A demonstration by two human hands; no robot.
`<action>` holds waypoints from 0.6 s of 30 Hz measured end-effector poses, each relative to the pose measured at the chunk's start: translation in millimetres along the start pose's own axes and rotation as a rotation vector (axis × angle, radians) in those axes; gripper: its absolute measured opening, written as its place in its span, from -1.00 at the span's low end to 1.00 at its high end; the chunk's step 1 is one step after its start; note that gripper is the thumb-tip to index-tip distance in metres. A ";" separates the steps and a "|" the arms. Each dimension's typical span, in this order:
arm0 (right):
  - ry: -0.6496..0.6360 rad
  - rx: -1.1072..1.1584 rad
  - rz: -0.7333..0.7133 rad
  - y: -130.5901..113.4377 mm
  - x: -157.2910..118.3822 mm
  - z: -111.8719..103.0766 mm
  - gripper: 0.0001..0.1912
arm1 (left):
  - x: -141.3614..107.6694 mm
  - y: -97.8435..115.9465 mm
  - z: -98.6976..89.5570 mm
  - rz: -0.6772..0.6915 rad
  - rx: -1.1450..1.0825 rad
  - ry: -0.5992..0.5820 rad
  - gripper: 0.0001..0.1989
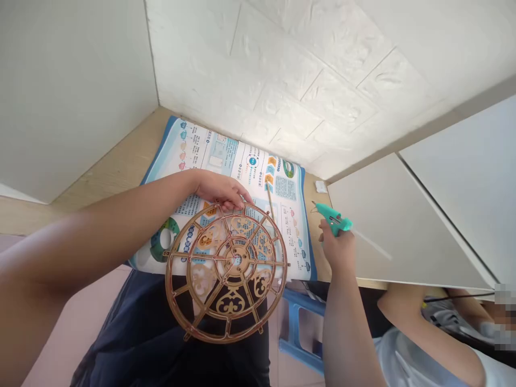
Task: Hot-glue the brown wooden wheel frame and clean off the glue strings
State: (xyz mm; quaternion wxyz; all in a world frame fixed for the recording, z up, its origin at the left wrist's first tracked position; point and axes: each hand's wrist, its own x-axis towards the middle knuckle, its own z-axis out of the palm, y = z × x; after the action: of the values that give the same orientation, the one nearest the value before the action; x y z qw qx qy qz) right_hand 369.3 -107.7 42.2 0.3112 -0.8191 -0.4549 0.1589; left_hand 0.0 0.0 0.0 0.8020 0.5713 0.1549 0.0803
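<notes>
My left hand (pixel 226 192) grips the top rim of a round golden-brown openwork wheel (pixel 236 259), its fingers closed round the edge. The wheel has rings, spokes and scrollwork pieces, and its lower part hangs past the table edge over my lap. On the right, my right hand (pixel 339 244) is wrapped round a teal glue gun (pixel 334 217) whose nozzle points up and to the left. A thin brown stick (pixel 270 200) lies on the printed sheet just above the wheel.
A printed sheet (pixel 244 156) covers much of the wooden table (pixel 121 153). A small white block (pixel 321 186) sits near the wall. White panels stand on both sides. Below are a blue stool (pixel 296 328) and, at lower right, another person's arm (pixel 435 344).
</notes>
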 end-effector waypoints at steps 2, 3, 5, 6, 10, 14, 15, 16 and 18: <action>-0.069 0.106 -0.170 -7.2 -27.8 -3.1 -0.56 | 2.0 -1.9 0.2 -0.004 0.003 0.020 -0.77; -0.137 0.171 -0.258 -10.5 -43.4 -3.6 -0.54 | 2.7 -2.5 0.1 -0.008 0.006 0.022 -0.78; -0.273 0.237 -0.368 -16.5 -72.6 -1.9 -0.55 | 3.6 -2.8 -0.4 -0.012 0.000 0.020 -0.79; -0.315 0.231 -0.391 -19.1 -84.5 0.1 -0.58 | 3.8 -2.6 -0.8 -0.013 -0.011 0.019 -0.80; -0.399 0.075 -0.507 -24.8 -108.4 8.5 -0.65 | 3.9 -0.7 -2.3 -0.044 -0.076 0.038 -0.84; -0.415 -0.021 -0.541 -25.8 -110.5 11.6 -0.64 | 3.8 0.7 -2.4 -0.103 -0.096 0.076 -0.81; -0.417 -0.032 -0.541 -25.9 -110.5 12.1 -0.63 | 3.7 1.0 -2.3 -0.104 -0.090 0.074 -0.79; -0.419 -0.041 -0.540 -25.9 -110.8 12.6 -0.62 | 3.6 1.3 -2.3 -0.096 -0.082 0.068 -0.79; -0.418 -0.055 -0.530 -25.6 -111.8 14.1 -0.60 | 3.1 2.2 -2.1 -0.086 -0.057 0.047 -0.80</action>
State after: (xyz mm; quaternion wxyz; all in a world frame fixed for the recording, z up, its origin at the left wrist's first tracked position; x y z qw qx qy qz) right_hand 285.2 -186.9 45.8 0.2194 -0.6304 -0.7100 0.2244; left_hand 2.3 3.6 0.9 0.8168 0.5390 0.1956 0.0635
